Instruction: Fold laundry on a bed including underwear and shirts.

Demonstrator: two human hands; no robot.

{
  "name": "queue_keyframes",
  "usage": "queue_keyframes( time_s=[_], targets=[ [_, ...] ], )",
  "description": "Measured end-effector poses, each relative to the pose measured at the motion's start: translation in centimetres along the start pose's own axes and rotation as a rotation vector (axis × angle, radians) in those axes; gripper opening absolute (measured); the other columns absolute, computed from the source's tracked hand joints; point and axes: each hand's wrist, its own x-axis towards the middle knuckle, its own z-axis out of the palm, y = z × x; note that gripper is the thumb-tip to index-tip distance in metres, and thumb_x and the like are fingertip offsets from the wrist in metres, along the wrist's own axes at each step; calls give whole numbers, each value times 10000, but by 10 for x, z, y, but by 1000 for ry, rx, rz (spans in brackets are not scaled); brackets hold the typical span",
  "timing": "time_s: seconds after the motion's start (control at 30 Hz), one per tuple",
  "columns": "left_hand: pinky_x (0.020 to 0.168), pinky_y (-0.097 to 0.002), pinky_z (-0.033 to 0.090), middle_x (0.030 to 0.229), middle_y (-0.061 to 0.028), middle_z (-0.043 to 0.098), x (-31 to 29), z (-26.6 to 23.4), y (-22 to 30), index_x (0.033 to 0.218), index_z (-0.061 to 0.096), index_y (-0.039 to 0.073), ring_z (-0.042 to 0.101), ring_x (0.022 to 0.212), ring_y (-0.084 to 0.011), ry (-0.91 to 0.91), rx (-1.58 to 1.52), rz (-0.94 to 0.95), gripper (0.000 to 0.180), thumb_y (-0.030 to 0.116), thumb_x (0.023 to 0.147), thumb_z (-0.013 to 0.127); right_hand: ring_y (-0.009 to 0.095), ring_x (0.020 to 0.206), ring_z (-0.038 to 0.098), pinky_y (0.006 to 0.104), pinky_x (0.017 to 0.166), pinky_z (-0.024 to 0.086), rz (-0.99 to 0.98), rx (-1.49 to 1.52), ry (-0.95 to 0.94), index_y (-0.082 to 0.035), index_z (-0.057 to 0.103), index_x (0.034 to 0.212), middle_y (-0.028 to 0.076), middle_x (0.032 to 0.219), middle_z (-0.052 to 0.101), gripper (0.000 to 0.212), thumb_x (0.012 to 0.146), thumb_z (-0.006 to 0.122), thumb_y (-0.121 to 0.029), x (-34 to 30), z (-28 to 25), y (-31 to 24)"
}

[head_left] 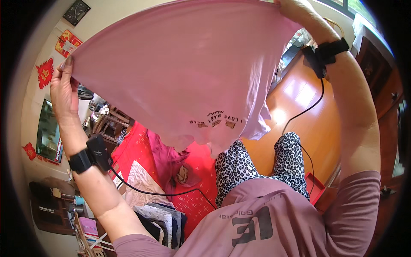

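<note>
A pink T-shirt [184,64] hangs stretched wide in front of me at head height. Its printed lettering and small bear figures appear upside down low on the cloth. My left hand [65,92] pinches one corner of its edge between thumb and fingers. Up at the top right, my right hand [297,10] grips the opposite corner; the picture's edge cuts off part of those fingers. The lower end of the shirt drapes loosely just above my knees.
Below lies a red cover [195,167] with a crumpled maroon garment [165,156], a spread pale cloth [141,182] and a stack of folded clothes [160,220]. Cables run from black straps on both wrists. Wooden floor [295,103] extends right; a wall screen [48,130] is left.
</note>
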Motion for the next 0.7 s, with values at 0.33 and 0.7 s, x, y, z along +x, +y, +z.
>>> queue_keyframes(
  time_s=[0.33,0.7],
  targets=[
    [435,-127,255,675,81,544,24,10,3,914,649,101,428,548,11,86,120,142,223,302,853,722,321,701,666,403,692,536,-9,-669,-74,-39,698,832,197,747,659,143,714,622,-71,69,-10,88],
    [536,-182,377,705,-15,638,-10,31,27,942,620,80,534,570,-54,85,-43,110,181,240,888,684,340,905,611,383,805,489,-22,-97,298,29,631,972,214,954,633,222,868,510,-126,53,-39,109]
  ],
)
